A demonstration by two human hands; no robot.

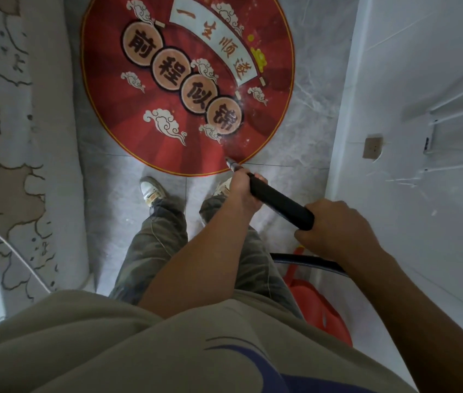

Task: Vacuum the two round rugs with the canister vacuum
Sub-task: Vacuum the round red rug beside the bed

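At the bottom of the view a beige shirt [111,350] and camouflage trousers [151,251] are seen from above. Just right of the legs, a red canister vacuum [319,307] is seen on the floor [117,199], partly hidden by the right forearm. A black hose [307,261] is seen running across above it, passing under that forearm.

The right hand [338,228] is closed around the upper end of the black wand [280,201], with the fingers curled over it so that the end of the tube is covered. Further down the wand, the left hand [241,192] is wrapped round it; its fingers [260,177] are seen curled over the far side of the tube. Between the two hands a bare stretch of wand is left showing. Beyond the left hand, the metal tip [231,165] is pointed down at the near edge of the round red rug [145,109]; contact is not clearly seen.

Two pale shoes [152,190] are planted on the grey marble tiles just short of the rug. The rug is printed with white clouds, round medallions and a scroll bearing characters, and its far edge is cut off by the top of the view. A white wall [423,80] with a small square opening [372,147] is seen on the right. A pale surface with brown cracked lines [0,137] is seen on the left; what it is cannot be told.
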